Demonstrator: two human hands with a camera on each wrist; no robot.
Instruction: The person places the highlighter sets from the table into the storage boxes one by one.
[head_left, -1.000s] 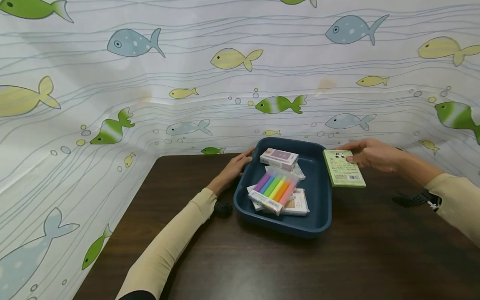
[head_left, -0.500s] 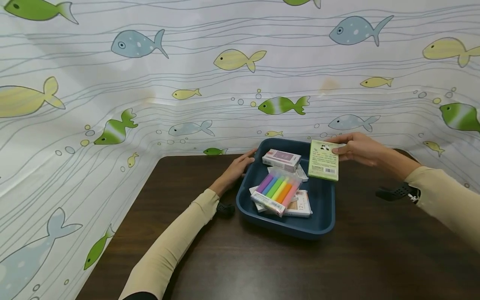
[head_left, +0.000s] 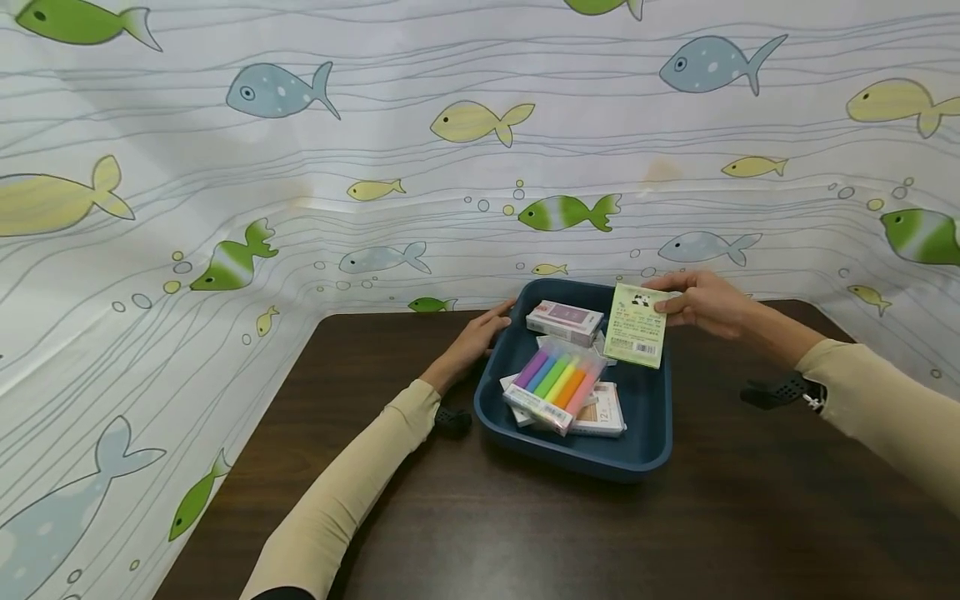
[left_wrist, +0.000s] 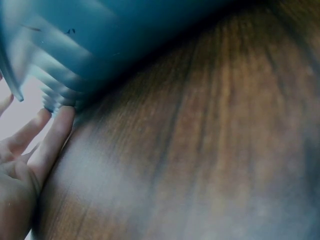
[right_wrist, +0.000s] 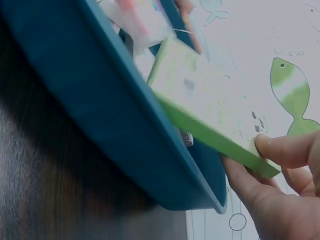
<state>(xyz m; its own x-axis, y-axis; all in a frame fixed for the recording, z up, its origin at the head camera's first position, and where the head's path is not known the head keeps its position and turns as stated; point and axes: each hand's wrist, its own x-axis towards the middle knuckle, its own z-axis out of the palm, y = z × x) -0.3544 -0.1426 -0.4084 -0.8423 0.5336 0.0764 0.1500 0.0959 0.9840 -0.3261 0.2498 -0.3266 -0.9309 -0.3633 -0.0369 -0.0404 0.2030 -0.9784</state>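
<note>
My right hand (head_left: pixel 708 304) pinches a flat light-green box (head_left: pixel 632 337) by its far right corner, thumb on top and fingers beneath. A small panda picture and a barcode show on its face. In the right wrist view the green box (right_wrist: pixel 205 100) hangs tilted over the wall of a dark blue plastic bin (right_wrist: pixel 110 100). Straight fingers of my left hand (head_left: pixel 474 337) rest against the bin's left side; the left wrist view shows their tips touching its outer wall (left_wrist: pixel 90 45). Inside the bin, a clear pack of coloured markers (head_left: pixel 555 383) lies on white boxes.
A white and mauve box (head_left: pixel 565 322) lies near the bin's far end, and a white box marked 12 (head_left: pixel 603 412) lies under the markers. The bin stands on a dark wooden table (head_left: pixel 450 533). A fish-patterned sheet (head_left: pixel 450 208) hangs behind and to the left.
My right hand has carried the green box leftward, from beside the bin's right rim to over its inside. My left hand stays at the bin's left side.
</note>
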